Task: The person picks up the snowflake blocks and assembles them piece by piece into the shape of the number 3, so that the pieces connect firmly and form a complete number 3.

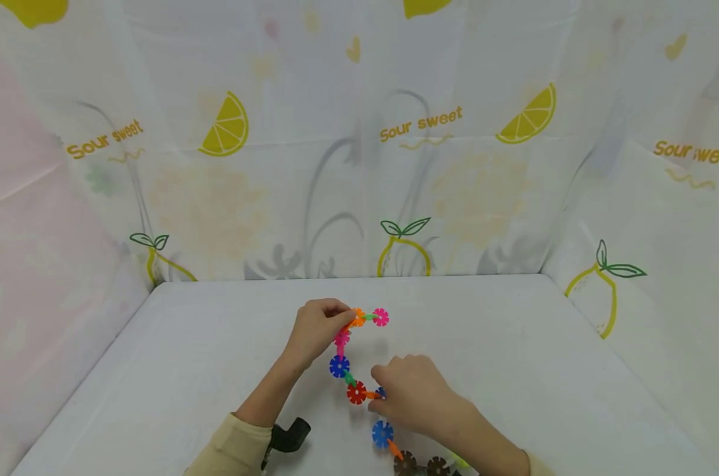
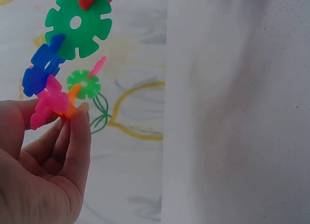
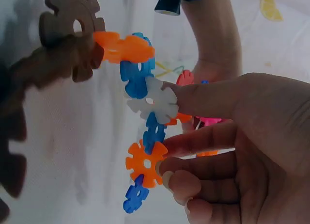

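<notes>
A chain of slotted plastic snowflake discs hangs above the white table between both hands. My left hand (image 1: 319, 330) pinches it near its far end, at an orange disc (image 2: 71, 102) beside a pink disc (image 2: 53, 101). Beyond those fingers stick out a green disc (image 2: 84, 84) and a pink end disc (image 1: 380, 317). My right hand (image 1: 419, 396) grips the chain lower down, its thumb by a white disc (image 3: 154, 102) and its fingers at an orange disc (image 3: 145, 162). Blue discs, a red disc (image 1: 356, 393) and a green disc (image 2: 80, 25) show between the hands.
Below the right hand the chain carries on through a light blue disc (image 1: 382, 434) to brown discs (image 1: 404, 463). A black curved object (image 1: 291, 436) shows beside the left sleeve. Lemon-printed white cloth (image 1: 312, 198) walls the table (image 1: 217, 344) at the back and sides.
</notes>
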Motion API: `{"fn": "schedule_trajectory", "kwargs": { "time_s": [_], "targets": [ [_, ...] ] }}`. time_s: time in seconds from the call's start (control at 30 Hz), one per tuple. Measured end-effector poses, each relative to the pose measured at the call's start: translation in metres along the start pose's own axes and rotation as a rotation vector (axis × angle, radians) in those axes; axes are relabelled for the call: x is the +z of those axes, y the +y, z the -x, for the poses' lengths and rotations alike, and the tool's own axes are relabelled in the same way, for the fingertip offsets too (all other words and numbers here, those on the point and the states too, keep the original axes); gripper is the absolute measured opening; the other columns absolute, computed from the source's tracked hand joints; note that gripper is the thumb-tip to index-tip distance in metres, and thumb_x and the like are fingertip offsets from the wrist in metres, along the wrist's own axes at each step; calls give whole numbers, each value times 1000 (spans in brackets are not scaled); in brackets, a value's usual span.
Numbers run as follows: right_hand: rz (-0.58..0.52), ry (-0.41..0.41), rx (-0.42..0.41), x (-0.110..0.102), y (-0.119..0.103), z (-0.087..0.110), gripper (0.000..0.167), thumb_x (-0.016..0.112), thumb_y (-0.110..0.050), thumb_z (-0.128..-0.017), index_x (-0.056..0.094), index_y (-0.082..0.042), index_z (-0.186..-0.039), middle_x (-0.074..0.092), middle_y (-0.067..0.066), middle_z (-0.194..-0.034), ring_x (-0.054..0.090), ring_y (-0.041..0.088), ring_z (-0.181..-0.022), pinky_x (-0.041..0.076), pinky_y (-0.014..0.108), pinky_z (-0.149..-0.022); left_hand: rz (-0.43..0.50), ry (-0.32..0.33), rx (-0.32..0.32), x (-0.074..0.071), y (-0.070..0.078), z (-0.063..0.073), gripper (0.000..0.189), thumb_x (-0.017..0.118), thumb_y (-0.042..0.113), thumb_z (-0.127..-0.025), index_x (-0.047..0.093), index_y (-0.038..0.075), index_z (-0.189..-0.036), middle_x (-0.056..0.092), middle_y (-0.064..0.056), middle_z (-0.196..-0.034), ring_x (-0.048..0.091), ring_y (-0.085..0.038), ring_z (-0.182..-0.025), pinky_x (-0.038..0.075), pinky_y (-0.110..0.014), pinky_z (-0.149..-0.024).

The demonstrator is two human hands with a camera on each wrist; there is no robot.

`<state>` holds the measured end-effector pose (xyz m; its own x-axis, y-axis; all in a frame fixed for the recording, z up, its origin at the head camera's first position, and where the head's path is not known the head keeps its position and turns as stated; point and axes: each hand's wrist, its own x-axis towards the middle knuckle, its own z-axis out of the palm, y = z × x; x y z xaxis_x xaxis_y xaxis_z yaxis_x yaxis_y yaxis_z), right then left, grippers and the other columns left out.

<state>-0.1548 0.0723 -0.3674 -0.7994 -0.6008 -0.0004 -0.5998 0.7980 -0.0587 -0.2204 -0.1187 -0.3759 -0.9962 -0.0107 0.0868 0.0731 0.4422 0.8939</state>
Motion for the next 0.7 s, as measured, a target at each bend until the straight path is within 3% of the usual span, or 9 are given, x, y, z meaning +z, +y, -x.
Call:
{"fn": "schedule_trajectory", "kwargs": {
  "time_s": [0.2, 0.33, 0.5, 0.7],
  "targets": [
    [80, 17, 61, 4, -13, 2, 30, 77, -40, -83, 60, -17, -75, 43, -8, -51, 39, 7, -43, 32, 19, -43, -15, 5, 6, 1, 0, -1, 17, 72, 29, -90, 77, 14, -93, 72, -7, -78, 57, -17, -67, 47, -26, -58],
    [48, 10, 74, 5, -13, 3, 24, 77, -31, -84, 61, -14, -77, 43, -7, -52, 39, 7, -43, 33, 19, -43, -35, 2, 19, 2, -1, -2, 17, 70, 26, -90, 77, 16, -102, 65, -2, -70, 52, -17, -60, 42, -25, -52],
    [-12, 0, 90, -1, -10, 5, 17, 76, -23, -83, 62, -13, -80, 46, -7, -55, 42, 7, -47, 36, 18, -47, -23, -10, 21, 1, -3, -3, 17, 68, 22, -90, 76, 18, -104, 63, -3, -73, 53, -18, -61, 43, -25, -53],
    [-43, 20, 113, -11, -7, 9, 16, 75, -18, -81, 60, -12, -82, 47, -6, -57, 41, 8, -47, 36, 18, -47, 39, -44, 12, -2, -4, -3, 15, 67, 23, -91, 77, 17, -100, 70, -2, -85, 61, -17, -70, 53, -30, -65]
  ]
}}
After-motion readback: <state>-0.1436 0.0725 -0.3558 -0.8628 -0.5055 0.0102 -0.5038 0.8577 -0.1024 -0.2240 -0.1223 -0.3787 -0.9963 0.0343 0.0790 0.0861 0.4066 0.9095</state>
